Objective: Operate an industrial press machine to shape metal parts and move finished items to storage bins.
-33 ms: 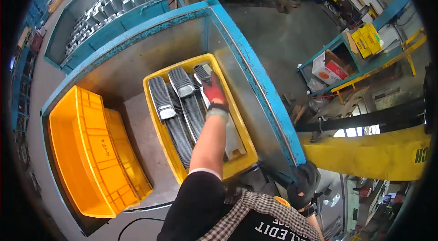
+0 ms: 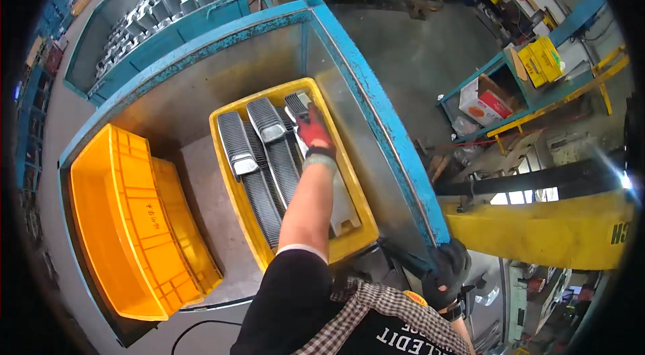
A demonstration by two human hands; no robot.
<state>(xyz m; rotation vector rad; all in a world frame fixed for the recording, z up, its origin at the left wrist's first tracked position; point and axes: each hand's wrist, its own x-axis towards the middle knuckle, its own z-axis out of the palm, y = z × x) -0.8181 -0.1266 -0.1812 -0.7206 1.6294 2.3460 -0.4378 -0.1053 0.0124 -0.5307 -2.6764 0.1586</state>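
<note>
My left hand [image 2: 313, 132], in a red and dark glove, reaches into a yellow crate [image 2: 366, 217]. Its fingers are closed around the near part of a finned metal heat sink [image 2: 295, 104] at the crate's far right corner. Two more grey heat sinks, one at the left [image 2: 234, 137] and one in the middle [image 2: 264, 116], lie beside it on top of a lower finned layer [image 2: 263, 210]. My forearm covers some of that layer. My right hand [image 2: 449, 273], black-gloved, is closed over the near right corner of the big blue metal bin's rim [image 2: 396, 153].
Orange nested crates [image 2: 138, 220] stand on their sides in the bin's left part. Behind it is another blue bin [image 2: 168, 36] with rows of metal parts. A yellow beam [image 2: 537, 231] juts in from the right. Farther off, a blue bench [image 2: 480, 123] holds a cardboard box [image 2: 485, 101].
My hands and the heat sinks stay in place. A bright point of light has appeared at the far right, above the end of the yellow beam.
</note>
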